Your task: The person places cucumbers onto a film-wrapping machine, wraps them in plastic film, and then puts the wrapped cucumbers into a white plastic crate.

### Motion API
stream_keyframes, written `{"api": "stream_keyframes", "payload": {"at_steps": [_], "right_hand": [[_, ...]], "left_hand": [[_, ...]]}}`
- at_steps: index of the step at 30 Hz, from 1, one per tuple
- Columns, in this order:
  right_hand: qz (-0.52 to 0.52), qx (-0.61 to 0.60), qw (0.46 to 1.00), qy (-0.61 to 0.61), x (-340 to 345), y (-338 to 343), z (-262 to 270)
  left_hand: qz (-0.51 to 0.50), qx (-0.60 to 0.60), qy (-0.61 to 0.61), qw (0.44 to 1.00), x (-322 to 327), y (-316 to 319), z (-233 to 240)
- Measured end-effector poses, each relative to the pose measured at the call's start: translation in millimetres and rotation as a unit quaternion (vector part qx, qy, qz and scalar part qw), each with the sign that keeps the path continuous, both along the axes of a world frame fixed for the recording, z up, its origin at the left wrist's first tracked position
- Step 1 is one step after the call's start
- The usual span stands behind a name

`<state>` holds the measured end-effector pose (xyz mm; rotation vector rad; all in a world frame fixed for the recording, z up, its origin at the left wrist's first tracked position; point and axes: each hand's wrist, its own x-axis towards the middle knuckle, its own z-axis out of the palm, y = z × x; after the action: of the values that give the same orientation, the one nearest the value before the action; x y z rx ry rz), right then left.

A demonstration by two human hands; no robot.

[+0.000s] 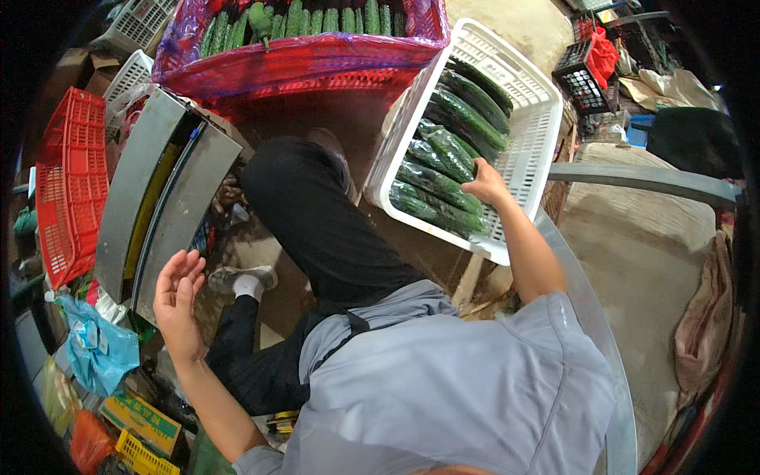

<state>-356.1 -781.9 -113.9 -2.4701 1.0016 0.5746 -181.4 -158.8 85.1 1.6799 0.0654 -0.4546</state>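
My right hand point(490, 184) reaches into a white plastic basket point(522, 148), its thumb and fingers around the end of a film-wrapped pack of cucumbers point(448, 151). The other fingers are partly hidden. More wrapped cucumbers point(472, 116) lie side by side under and around that pack, shiny with clear film. My left hand point(181, 303) is raised to the left, palm partly up and fingers a little apart, with nothing in it. It is nearest to a grey metal bench-like unit point(184, 208) with a dark slot along its middle.
A red crate point(297, 65) lined with purple film holds rows of cucumbers point(320, 21) ahead. Red plastic baskets point(74, 184) stand at the left, above a blue plastic bag point(98, 344). A grey metal rail point(647, 178) runs at the right. A black crate point(585, 77) sits beyond.
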Motion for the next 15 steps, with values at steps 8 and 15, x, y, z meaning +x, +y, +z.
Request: {"api": "stream_keyframes", "payload": {"at_steps": [8, 15], "right_hand": [[0.068, -0.086, 0.994, -0.019, 16, -10, -70], [-0.006, -0.098, 0.926, -0.364, 77, -12, -14]], "left_hand": [[0.031, 0.026, 0.015, 0.999, 8, -9, -9], [0.029, 0.035, 0.035, 0.998, 5, 4, -27]]}}
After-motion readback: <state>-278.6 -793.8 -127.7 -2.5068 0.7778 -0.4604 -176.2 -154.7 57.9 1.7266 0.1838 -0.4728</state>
